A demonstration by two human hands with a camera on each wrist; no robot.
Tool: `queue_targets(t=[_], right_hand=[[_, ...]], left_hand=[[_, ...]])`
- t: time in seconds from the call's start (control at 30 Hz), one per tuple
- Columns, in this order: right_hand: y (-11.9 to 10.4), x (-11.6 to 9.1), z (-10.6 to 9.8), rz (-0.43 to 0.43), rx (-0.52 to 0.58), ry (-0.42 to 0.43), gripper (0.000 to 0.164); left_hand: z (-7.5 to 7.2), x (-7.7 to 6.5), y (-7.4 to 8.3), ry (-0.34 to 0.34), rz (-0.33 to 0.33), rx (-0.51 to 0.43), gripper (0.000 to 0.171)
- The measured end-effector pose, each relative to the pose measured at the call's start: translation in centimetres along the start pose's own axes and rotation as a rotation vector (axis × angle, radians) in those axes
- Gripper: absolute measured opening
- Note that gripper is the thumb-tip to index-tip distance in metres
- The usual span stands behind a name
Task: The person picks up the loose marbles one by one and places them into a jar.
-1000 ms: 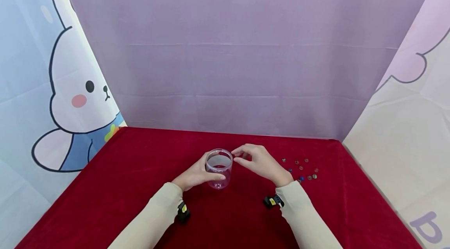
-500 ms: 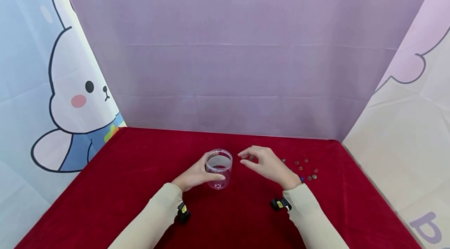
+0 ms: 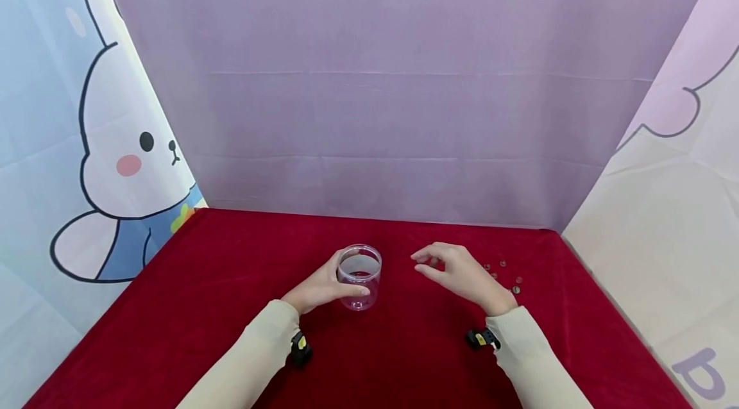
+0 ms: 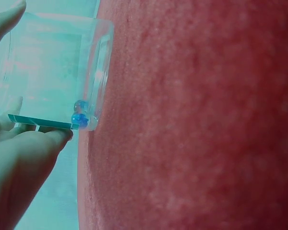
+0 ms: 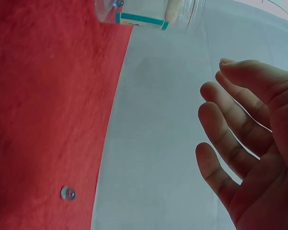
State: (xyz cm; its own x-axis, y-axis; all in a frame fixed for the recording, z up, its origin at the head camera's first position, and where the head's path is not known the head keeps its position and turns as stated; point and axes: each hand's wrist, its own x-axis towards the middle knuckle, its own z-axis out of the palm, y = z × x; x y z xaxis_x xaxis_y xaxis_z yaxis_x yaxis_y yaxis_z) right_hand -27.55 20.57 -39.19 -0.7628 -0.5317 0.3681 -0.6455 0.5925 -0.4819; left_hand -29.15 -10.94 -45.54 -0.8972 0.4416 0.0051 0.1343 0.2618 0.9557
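Observation:
My left hand [image 3: 320,285] grips a clear plastic jar [image 3: 373,282] around its side, and the jar stands upright on the red cloth with its mouth uncovered. Through the jar's wall, the left wrist view shows blue glass marbles [image 4: 80,120] at the bottom, beside a teal-edged label [image 4: 43,121]. To the right of the jar, my right hand [image 3: 458,274] is held over the cloth, apart from the jar. Its fingers are loosely bent with nothing between them, as the right wrist view shows. Several small marbles [image 3: 516,290] lie just beyond that hand, some hidden behind it.
A red cloth [image 3: 202,313] covers the table. One marble [image 5: 67,193] lies alone on the cloth in the right wrist view. A purple curtain [image 3: 369,108] closes off the back, with printed sheets [image 3: 129,165] along the sides.
My right hand has drawn away from the jar's rim to the right, toward the loose marbles, and now covers some of them. The left hand and jar have stayed in place.

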Motion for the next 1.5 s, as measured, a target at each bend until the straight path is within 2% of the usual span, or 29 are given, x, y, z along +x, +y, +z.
queue_targets(t=[0.3,0.53,0.77,1.17,1.5], right_hand=[[1.1,-1.5,-0.8,0.048,-0.003,0.002,0.022],[2.1,-2.5,-1.6,0.052,-0.040,0.016,0.021],[3.0,-4.0,-2.4,0.091,-0.067,0.016,0.021],[4.1,-5.3,-3.7,0.151,-0.045,0.025,0.023],[5.0,-6.3,-4.3,0.159,-0.042,0.041,0.024]], left_hand=[[-0.1,0.0,-0.1,-0.003,-0.001,-0.004,0.090],[-0.1,0.1,-0.1,-0.007,0.000,-0.006,0.090],[-0.1,0.1,-0.2,-0.008,-0.005,-0.006,0.091],[-0.1,0.1,-0.1,-0.009,-0.011,-0.018,0.091],[-0.1,0.1,0.0,-0.006,-0.024,-0.013,0.092]])
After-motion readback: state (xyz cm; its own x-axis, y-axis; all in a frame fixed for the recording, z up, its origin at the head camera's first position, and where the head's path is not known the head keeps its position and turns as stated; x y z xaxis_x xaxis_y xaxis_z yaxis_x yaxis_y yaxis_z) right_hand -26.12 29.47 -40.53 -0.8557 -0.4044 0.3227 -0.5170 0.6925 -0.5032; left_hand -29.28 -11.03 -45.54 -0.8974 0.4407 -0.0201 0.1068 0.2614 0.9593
